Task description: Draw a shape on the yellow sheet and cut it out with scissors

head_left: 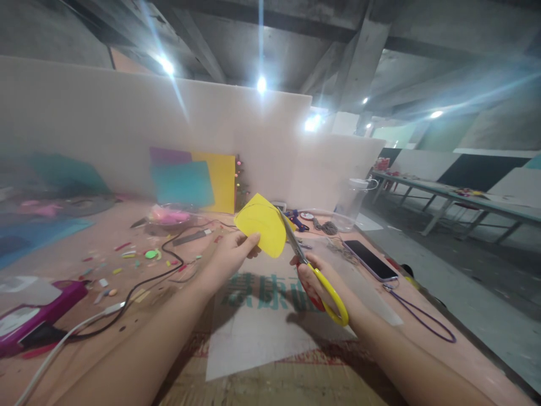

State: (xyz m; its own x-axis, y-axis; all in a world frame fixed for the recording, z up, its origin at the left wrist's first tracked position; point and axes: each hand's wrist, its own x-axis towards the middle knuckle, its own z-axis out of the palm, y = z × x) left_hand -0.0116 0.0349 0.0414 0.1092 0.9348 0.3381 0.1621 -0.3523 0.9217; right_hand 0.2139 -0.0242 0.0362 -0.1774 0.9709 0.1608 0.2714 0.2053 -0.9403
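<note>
A yellow sheet (265,230) with a rounded lower edge and a pointed top is pinched in my left hand (243,248), thumb on its near face. A thin curved line runs across its upper part. My right hand (315,273) grips a pair of scissors (336,301) with yellow and red handles. Their metal blades point up and lie at the sheet's right edge, where a narrow yellow strip shows beyond them. Below both hands lies a translucent white sheet (240,338) with green printed characters.
A phone (371,259) with a wrist strap lies at the right. Coloured sheets (181,183) lean against the white panel behind. Small scraps and a black cable (180,254) spread over the left side, near a magenta device (63,304). A clear container (350,206) stands back right.
</note>
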